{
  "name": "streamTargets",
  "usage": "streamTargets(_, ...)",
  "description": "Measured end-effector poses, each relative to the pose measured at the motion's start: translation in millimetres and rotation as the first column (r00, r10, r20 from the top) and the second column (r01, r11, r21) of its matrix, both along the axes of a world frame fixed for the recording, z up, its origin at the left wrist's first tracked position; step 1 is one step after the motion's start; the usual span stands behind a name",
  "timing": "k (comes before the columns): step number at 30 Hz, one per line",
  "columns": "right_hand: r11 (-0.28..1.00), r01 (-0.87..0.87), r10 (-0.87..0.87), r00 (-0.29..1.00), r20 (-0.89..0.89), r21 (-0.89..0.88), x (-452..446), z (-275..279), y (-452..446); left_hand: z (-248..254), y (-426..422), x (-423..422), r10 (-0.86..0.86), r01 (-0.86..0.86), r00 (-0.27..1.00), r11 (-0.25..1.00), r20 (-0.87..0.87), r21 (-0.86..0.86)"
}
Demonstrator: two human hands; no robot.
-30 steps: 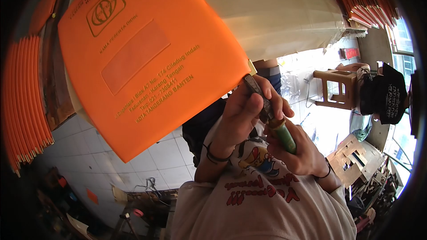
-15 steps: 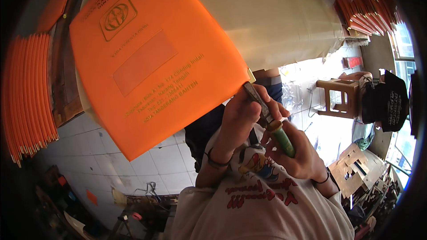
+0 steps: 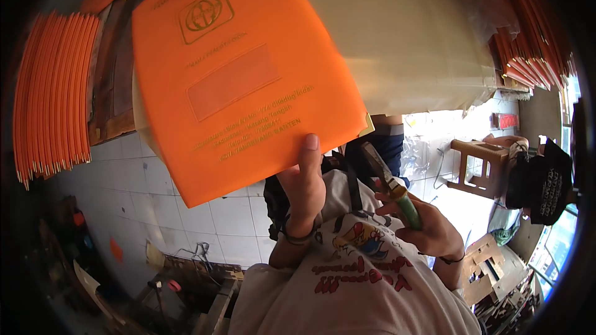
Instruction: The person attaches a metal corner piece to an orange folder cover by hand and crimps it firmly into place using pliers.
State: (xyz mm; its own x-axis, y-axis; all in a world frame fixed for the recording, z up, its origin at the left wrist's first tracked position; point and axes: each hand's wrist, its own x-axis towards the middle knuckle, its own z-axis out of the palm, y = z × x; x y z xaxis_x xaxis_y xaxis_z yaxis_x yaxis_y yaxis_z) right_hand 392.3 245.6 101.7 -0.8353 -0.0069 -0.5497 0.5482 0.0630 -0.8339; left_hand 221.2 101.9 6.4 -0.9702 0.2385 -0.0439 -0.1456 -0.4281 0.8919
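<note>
An orange folder (image 3: 248,111) with gold lettering, a round emblem and a clear label window lies tilted over the table's near edge. A gold metal corner piece (image 3: 367,126) sits on its right near corner. My left hand (image 3: 304,189) grips the folder's near edge, thumb on the cover and fingers hidden beneath. In my right hand (image 3: 430,226) is a pair of pliers (image 3: 383,170) with green handles. The plier jaws point up toward the metal corner but stand apart from it.
Orange folders with gold corners are stacked at the left (image 3: 56,93) and more lie at the right (image 3: 537,49). Pale sheeting covers the table (image 3: 416,43). A seated person in a black shirt (image 3: 540,183) is near a brown stool (image 3: 478,164) at the right.
My left hand has moved left from the folder's corner to its near edge. The pliers have come away from the corner. The view has shifted, so the folder appears farther right.
</note>
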Motion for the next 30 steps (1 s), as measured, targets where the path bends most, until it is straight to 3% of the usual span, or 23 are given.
streamTargets(3, 0.998, 0.055, -0.055, 0.998, -0.024, 0.022, 11, -6, 10, -9, -2, -3, -0.042, 0.039, 0.997, 0.998, -0.061, -0.047)
streamTargets(5, 0.977, 0.194, -0.200, 0.977, -0.071, -0.083, 20, -8, 14, -10, -6, -7, -0.097, 0.091, 0.990, 0.993, -0.099, -0.069)
streamTargets(7, 0.920, 0.352, -0.356, 0.935, 0.009, -0.175, 27, -6, 19, -6, -12, -7, -0.116, 0.115, 0.993, 0.993, -0.036, -0.040)
streamTargets(8, 0.898, 0.385, -0.401, 0.916, -0.035, -0.212, 27, -7, 20, -1, -18, -2, -0.109, 0.110, 0.993, 0.994, 0.042, -0.006)
streamTargets(12, 0.885, 0.432, -0.444, 0.895, -0.038, -0.173, 21, 5, 27, 4, -48, 6, -0.206, 0.207, 0.977, 0.978, 0.053, -0.001)
streamTargets(15, 0.888, 0.423, -0.440, 0.895, -0.072, -0.180, 22, 8, 31, -4, -85, -13, -0.370, 0.368, 0.921, 0.929, 0.120, 0.039)
streamTargets(16, 0.889, 0.421, -0.439, 0.895, -0.073, -0.181, 22, 9, 31, -3, -91, -23, -0.374, 0.369, 0.925, 0.926, 0.060, 0.084)
streamTargets(17, 0.889, 0.420, -0.439, 0.895, -0.076, -0.182, 23, 10, 31, 2, -90, -31, -0.362, 0.349, 0.931, 0.920, 0.044, 0.180)
streamTargets(19, 0.895, 0.405, -0.424, 0.902, -0.080, -0.185, 30, 8, 33, 6, -94, -52, -0.354, 0.339, 0.935, 0.918, 0.037, 0.207)
streamTargets(22, 0.899, 0.403, -0.422, 0.901, -0.095, -0.173, 26, 8, 26, 28, -75, -70, -0.152, 0.151, 0.980, 0.988, 0.126, 0.019)
streamTargets(26, 0.892, 0.370, -0.413, 0.901, -0.132, -0.260, 21, -4, 12, 21, -72, -66, -0.129, 0.128, 0.992, 0.980, -0.001, 0.150)
streamTargets(27, 0.896, 0.338, -0.384, 0.916, -0.117, -0.289, 18, -7, 8, 18, -67, -63, -0.009, -0.002, 0.998, 0.986, 0.063, 0.168)
streamTargets(30, 0.899, 0.230, -0.283, 0.954, -0.094, -0.373, 8, -15, -4, 19, -65, -42, 0.140, -0.139, 0.990, 0.982, 0.000, 0.131)
